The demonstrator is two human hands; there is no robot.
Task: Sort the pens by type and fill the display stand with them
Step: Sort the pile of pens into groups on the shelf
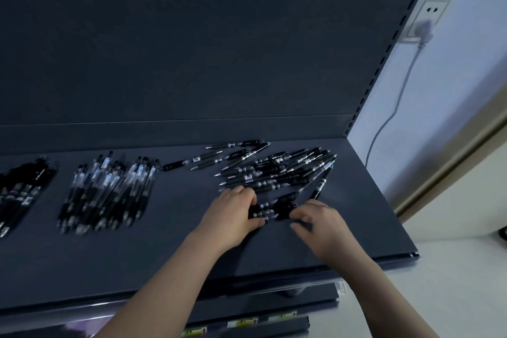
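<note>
- Your left hand (236,211) and your right hand (321,223) are close together, palms down, with a small bunch of black pens (270,208) between them. The bunch lies just on your side of the loose heap (277,173).
- Your left hand is clamped on the bunch's left end: the fingers curl over the top and the thumb tucks in below.
- Your right hand pinches the bunch's right end between curled fingers and thumb. Motion blur hides how many pens it has.
- The loose heap is the unsorted stock — black pens with silver tips, crossed over one another, resting on the dark shelf (356,228).
- At the heap's right edge a lone black pen (321,185) lies at a slant, its lower end close to your right hand.
- Left of the heap, a stray pen (175,165) lies on its own, apart from the rest.
- Further left of the heap lies a sorted group of clear-barrelled pens (109,189), laid roughly parallel and side by side.
- Well left of the heap, at the frame's edge, is a second sorted group — all-black pens (22,192), also lying parallel.
- Behind the heap rises the dark back panel (192,49), with a slotted upright along its right side.
- Beyond the heap to the right, on the pale wall, is a socket (433,12) with a plug (424,29) in it; a grey cable (395,107) hangs down from it.
- Below the heap, under the shelf's front edge, a lower rail carries yellow price labels (247,322).
</note>
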